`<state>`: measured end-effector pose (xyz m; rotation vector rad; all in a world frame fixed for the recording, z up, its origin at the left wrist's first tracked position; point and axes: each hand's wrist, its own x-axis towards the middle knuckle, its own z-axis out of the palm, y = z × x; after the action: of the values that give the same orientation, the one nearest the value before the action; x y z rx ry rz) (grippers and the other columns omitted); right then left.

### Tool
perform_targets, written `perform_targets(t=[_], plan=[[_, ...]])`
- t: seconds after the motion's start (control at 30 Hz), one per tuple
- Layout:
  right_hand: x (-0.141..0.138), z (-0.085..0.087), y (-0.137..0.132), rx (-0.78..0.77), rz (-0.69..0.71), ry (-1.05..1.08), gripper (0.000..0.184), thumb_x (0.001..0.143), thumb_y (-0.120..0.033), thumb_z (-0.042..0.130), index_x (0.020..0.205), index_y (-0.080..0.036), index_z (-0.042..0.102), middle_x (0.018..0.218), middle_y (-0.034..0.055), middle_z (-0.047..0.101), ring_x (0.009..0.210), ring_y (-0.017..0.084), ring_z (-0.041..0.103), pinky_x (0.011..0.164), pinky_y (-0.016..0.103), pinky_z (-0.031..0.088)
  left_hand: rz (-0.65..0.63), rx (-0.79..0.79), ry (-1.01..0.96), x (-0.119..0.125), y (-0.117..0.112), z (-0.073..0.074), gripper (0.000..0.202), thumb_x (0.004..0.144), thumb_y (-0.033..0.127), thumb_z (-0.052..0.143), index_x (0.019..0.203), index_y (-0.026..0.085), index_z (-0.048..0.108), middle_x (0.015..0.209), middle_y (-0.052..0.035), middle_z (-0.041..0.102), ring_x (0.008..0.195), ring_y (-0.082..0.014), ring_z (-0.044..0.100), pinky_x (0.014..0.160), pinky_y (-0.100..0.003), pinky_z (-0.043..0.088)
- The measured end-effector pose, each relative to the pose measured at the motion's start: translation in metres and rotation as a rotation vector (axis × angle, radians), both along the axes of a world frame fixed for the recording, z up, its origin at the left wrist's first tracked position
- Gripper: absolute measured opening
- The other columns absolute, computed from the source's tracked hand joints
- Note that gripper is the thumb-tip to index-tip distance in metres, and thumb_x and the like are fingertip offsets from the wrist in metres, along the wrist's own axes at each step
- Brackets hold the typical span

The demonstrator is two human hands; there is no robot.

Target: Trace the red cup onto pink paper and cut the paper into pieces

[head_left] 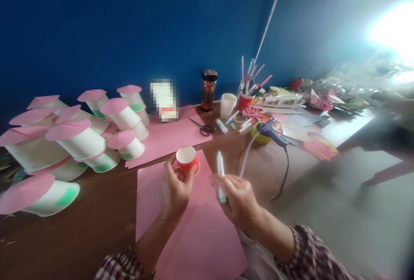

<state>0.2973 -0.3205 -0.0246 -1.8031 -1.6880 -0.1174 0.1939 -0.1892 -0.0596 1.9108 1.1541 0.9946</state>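
Note:
My left hand (177, 187) is closed around a small red paper cup (186, 164), its white inside facing up toward me. In my right hand (239, 193) is a white marker (220, 165) with a green end, gripped upright with its tip pointing up. The two hands are apart, and the marker does not touch the cup. Under them lies a pink sheet of paper (194, 237) on the brown table (103, 232).
On the left stand several white cups with pink paper cone tops (74, 137). Scissors (205, 129), a dark-lidded jar (209, 92), a white cup (228, 105), loose markers (221, 126), a pen-filled red cup (246, 100) and a glue gun (271, 130) lie beyond and to the right.

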Motion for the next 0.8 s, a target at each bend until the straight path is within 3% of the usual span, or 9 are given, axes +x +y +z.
perform_targets(t=[0.2, 0.37, 0.8], plan=[[0.008, 0.028, 0.044, 0.052, -0.114, 0.055, 0.017, 0.086, -0.022, 0.052, 0.102, -0.021, 0.056, 0.092, 0.0052, 0.067, 0.086, 0.02, 0.06, 0.077, 0.029, 0.046, 0.005, 0.02, 0.02, 0.001, 0.002, -0.001, 0.051, 0.075, 0.041, 0.062, 0.114, 0.013, 0.047, 0.062, -0.0017, 0.063, 0.055, -0.0175, 0.063, 0.047, -0.024, 0.046], [0.004, 0.031, 0.076, -0.021, -0.174, 0.035, 0.022, 0.08, -0.028, 0.062, 0.101, -0.025, 0.058, 0.095, 0.0029, 0.067, 0.088, 0.02, 0.059, 0.073, 0.028, 0.044, -0.011, 0.054, 0.015, 0.0, 0.003, -0.002, 0.047, 0.075, 0.033, 0.061, 0.115, 0.012, 0.047, 0.067, -0.0028, 0.063, 0.057, -0.0159, 0.062, 0.049, -0.024, 0.047], [-0.002, 0.024, 0.079, -0.061, -0.266, 0.126, 0.021, 0.077, -0.029, 0.062, 0.096, -0.026, 0.055, 0.084, -0.0006, 0.066, 0.078, 0.018, 0.058, 0.061, 0.025, 0.037, 0.003, -0.042, 0.058, 0.001, -0.002, 0.009, 0.044, 0.075, 0.03, 0.059, 0.115, 0.016, 0.047, 0.059, 0.0027, 0.059, 0.051, -0.0145, 0.058, 0.045, -0.022, 0.041]])
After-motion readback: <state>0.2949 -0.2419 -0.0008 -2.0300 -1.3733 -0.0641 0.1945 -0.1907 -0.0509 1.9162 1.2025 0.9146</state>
